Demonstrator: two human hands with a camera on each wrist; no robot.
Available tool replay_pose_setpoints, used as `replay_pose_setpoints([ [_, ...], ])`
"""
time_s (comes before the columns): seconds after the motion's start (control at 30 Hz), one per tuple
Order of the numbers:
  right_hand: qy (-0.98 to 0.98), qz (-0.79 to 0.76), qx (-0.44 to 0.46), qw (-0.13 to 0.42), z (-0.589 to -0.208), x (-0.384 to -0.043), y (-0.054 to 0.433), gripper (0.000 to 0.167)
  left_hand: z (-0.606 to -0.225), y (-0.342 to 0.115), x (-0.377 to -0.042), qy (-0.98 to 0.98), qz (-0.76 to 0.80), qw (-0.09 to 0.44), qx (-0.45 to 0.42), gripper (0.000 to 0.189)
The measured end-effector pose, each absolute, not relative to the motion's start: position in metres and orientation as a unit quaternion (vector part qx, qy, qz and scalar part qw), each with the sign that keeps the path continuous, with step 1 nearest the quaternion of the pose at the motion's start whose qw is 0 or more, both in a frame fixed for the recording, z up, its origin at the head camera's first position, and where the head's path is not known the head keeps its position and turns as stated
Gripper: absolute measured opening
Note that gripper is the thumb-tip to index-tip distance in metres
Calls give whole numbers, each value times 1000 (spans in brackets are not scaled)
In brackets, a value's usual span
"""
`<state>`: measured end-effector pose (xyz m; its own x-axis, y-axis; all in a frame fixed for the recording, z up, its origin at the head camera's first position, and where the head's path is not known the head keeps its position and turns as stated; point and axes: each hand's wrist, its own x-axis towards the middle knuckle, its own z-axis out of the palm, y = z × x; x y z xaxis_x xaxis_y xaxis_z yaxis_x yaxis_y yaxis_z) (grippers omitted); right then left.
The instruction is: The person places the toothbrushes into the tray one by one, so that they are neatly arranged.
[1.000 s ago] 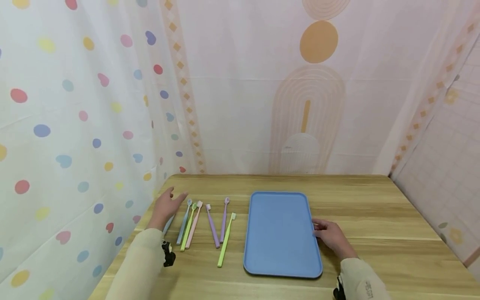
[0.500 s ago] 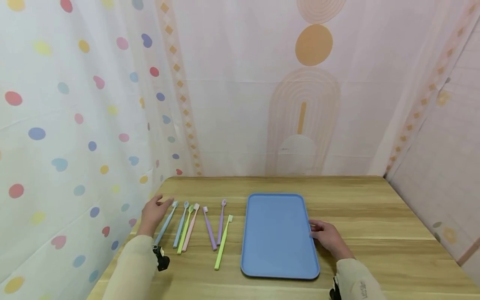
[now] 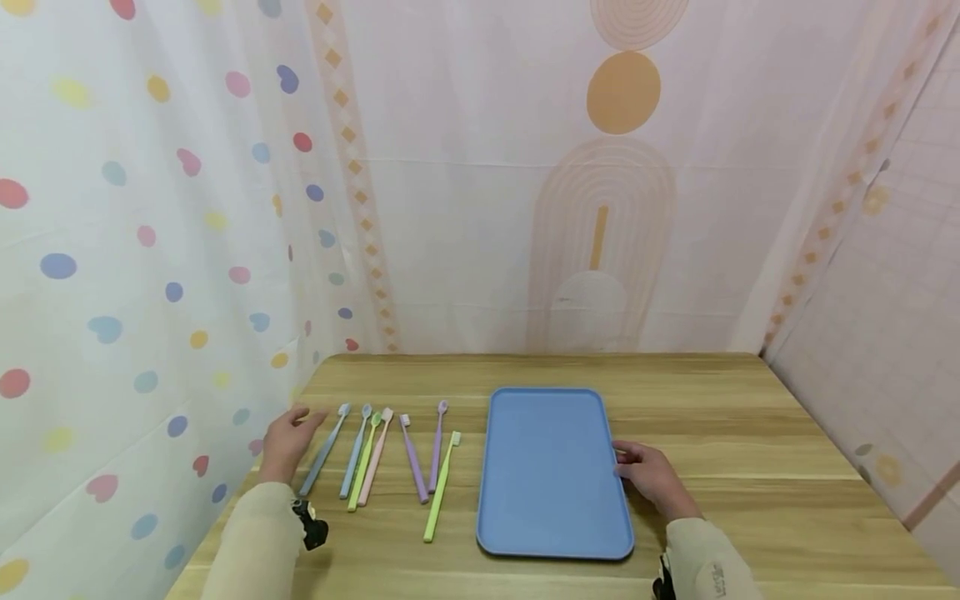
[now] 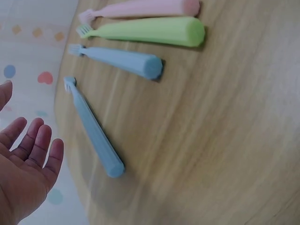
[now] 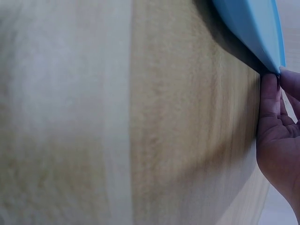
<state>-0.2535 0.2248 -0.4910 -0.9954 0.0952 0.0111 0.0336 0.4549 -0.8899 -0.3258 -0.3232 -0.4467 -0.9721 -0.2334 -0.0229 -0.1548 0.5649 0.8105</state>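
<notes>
My left hand (image 3: 287,446) is just left of the outermost blue toothbrush (image 3: 324,454), fingers loosely spread and holding nothing. In the left wrist view a gap separates that hand (image 4: 28,173) from the brush (image 4: 97,131). To its right lie another blue toothbrush (image 3: 356,454), a green one (image 3: 365,462) and a pink one (image 3: 376,458). Two purple toothbrushes (image 3: 415,458) and a second green one (image 3: 442,487) follow. My right hand (image 3: 654,479) pinches the right rim of a blue tray (image 3: 551,475), thumb above and a finger underneath, as the right wrist view shows.
Everything lies on a wooden table (image 3: 720,400). A dotted curtain (image 3: 172,333) hangs along the left side, and a patterned curtain (image 3: 480,250) runs behind the back edge. Dark wrist cameras (image 3: 311,525) sit at both sleeves.
My left hand has moved left and down, away from over the toothbrushes, uncovering the outermost blue one. The right hand stays at the tray's rim. The head view has shifted slightly.
</notes>
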Motion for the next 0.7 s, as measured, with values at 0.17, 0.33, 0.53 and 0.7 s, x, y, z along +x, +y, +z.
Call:
replay_pose_setpoints([
  [0.17,-854,518,-41,26,-492,-254,225,42,-454,-329,-323,-881,-459,26,108,78],
  [0.33,-852,521,-50,18,-493,-254,226,42,-463,-333,-323,-876,-467,22,118,73],
  [0.53,-846,530,-48,19,-493,-254,226,43,-474,-336,-324,-868,-480,13,126,70],
  [0.7,-844,533,-49,18,-492,-253,226,43,-480,-338,-324,-866,-486,3,114,65],
])
